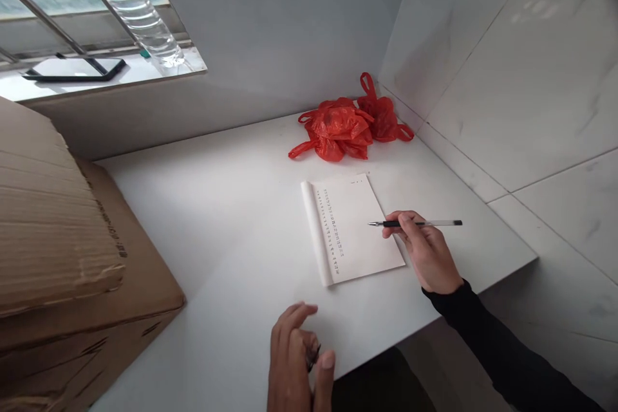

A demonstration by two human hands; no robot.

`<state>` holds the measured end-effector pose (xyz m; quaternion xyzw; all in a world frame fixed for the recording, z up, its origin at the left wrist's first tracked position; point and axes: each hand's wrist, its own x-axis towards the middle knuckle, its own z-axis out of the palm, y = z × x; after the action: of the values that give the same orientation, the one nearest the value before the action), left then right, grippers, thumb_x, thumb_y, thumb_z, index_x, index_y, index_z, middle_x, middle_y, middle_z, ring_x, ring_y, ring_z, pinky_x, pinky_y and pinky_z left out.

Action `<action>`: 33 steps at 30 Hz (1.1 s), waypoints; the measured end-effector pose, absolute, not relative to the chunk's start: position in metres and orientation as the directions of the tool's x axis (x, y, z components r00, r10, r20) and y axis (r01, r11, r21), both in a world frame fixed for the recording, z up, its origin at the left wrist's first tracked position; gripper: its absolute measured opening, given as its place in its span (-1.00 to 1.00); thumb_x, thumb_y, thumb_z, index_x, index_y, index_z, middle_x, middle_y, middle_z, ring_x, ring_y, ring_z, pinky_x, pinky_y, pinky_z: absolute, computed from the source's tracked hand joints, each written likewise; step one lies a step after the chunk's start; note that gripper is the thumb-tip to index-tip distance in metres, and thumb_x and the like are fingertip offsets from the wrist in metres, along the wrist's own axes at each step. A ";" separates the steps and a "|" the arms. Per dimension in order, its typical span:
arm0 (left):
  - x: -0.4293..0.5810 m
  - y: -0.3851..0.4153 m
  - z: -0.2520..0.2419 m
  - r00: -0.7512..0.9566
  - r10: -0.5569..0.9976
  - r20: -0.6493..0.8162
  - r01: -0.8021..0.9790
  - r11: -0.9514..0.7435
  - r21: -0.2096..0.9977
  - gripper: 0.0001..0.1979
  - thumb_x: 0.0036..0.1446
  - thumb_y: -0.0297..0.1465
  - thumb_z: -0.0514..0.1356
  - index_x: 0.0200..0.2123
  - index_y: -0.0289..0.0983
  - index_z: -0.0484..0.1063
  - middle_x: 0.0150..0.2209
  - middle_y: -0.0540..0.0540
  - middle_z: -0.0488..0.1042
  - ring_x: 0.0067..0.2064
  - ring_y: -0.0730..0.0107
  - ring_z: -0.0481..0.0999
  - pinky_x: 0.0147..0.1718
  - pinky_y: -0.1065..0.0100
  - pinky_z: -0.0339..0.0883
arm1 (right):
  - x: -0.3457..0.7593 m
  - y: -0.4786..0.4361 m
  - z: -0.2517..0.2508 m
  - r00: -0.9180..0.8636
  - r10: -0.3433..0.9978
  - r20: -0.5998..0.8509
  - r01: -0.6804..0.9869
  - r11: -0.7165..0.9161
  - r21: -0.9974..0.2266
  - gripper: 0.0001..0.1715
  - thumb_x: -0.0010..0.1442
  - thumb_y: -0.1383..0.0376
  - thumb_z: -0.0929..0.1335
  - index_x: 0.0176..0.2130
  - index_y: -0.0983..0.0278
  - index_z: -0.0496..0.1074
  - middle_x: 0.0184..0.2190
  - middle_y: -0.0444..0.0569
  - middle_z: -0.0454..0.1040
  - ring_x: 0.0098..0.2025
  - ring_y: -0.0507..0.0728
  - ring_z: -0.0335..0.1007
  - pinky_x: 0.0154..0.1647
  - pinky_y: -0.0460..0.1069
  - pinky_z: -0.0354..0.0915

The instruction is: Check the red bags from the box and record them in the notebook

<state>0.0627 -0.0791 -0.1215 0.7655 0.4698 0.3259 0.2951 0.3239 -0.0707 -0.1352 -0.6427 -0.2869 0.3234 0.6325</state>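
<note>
My right hand (425, 251) holds a clear pen with a black grip (418, 223), its tip pointing left over a white notepad (355, 228). The pad lies on the white table (217, 225), its left pages folded back, with a column of small writing down its left side. My left hand (297, 357) rests near the table's front edge, fingers curled around a small dark thing I cannot make out.
Red plastic bags (350, 122) lie in the back corner by the tiled wall (506, 77). A large cardboard box (72, 257) fills the left side. On the window sill stand a plastic bottle (135, 9) and a dark phone (72, 69).
</note>
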 end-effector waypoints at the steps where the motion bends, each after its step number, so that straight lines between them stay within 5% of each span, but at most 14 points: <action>1: 0.067 -0.078 -0.125 0.382 0.899 0.213 0.545 -0.405 0.734 -0.85 0.39 -0.37 -0.01 -0.30 -0.16 0.15 0.13 -0.23 0.33 0.23 0.06 0.25 -0.08 0.10 0.30 | 0.323 -0.067 -0.137 0.625 0.779 -0.057 -0.045 -0.038 -0.998 -0.63 0.35 -0.02 0.31 -0.23 0.18 0.52 -0.30 -0.07 0.49 -0.19 0.17 0.45 0.07 0.17 0.23; 4: 0.076 -0.074 -0.136 0.492 0.841 0.227 0.580 -0.511 0.634 -0.85 0.32 -0.49 0.10 -0.27 -0.18 0.15 0.32 -0.29 0.17 0.39 0.01 0.07 0.16 -0.07 0.23 | 0.319 -0.059 -0.137 0.630 0.777 -0.020 0.007 -0.032 -0.999 -0.63 0.37 0.00 0.29 -0.23 0.18 0.51 -0.29 -0.06 0.52 -0.18 0.17 0.49 0.07 0.17 0.25; 8: 0.081 -0.073 -0.143 0.545 0.781 0.304 0.604 -0.618 0.504 -0.76 0.22 -0.50 0.23 -0.28 -0.22 0.16 0.33 -0.39 0.16 0.39 -0.06 0.09 0.26 -0.15 0.14 | 0.307 -0.062 -0.127 0.602 0.786 0.143 0.247 -0.013 -0.969 -0.73 0.40 0.11 0.27 -0.12 0.17 0.49 -0.24 -0.06 0.55 -0.08 0.16 0.49 0.03 0.09 0.30; 13: 0.081 -0.070 -0.143 0.606 0.714 0.350 0.569 -0.697 0.437 -0.77 0.18 -0.52 0.27 -0.28 -0.27 0.21 0.30 -0.43 0.22 0.36 -0.09 0.16 0.31 -0.17 0.08 | 0.285 -0.070 -0.123 0.458 0.885 0.084 0.319 -0.075 -0.945 -0.90 0.23 0.30 0.41 -0.20 0.14 0.45 -0.32 -0.19 0.53 -0.33 0.04 0.48 -0.31 -0.07 0.37; 19: 0.086 -0.067 -0.142 0.593 0.731 0.337 0.568 -0.677 0.468 -0.75 0.16 -0.56 0.28 -0.31 -0.26 0.20 0.26 -0.45 0.29 0.31 -0.07 0.27 0.30 -0.18 0.09 | 0.276 -0.063 -0.132 0.350 0.933 0.088 0.384 -0.057 -0.921 -0.88 0.26 0.32 0.34 -0.21 0.18 0.51 -0.39 -0.19 0.54 -0.47 -0.01 0.41 -0.43 -0.09 0.33; 33: 0.091 -0.065 -0.142 0.545 0.773 0.325 0.567 -0.625 0.537 -0.71 0.11 -0.65 0.27 -0.36 -0.27 0.19 0.21 -0.46 0.36 0.24 -0.06 0.37 0.26 -0.18 0.17 | 0.277 -0.058 -0.132 0.412 0.907 0.084 0.461 -0.127 -0.878 -0.92 0.19 0.37 0.36 -0.31 0.23 0.49 -0.54 -0.22 0.46 -0.57 -0.04 0.31 -0.52 -0.11 0.27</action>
<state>0.0906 -0.0654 -0.1418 0.8585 0.3904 0.2744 0.1877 0.2773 -0.0580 -0.1317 -0.7088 -0.4826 0.2476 0.4511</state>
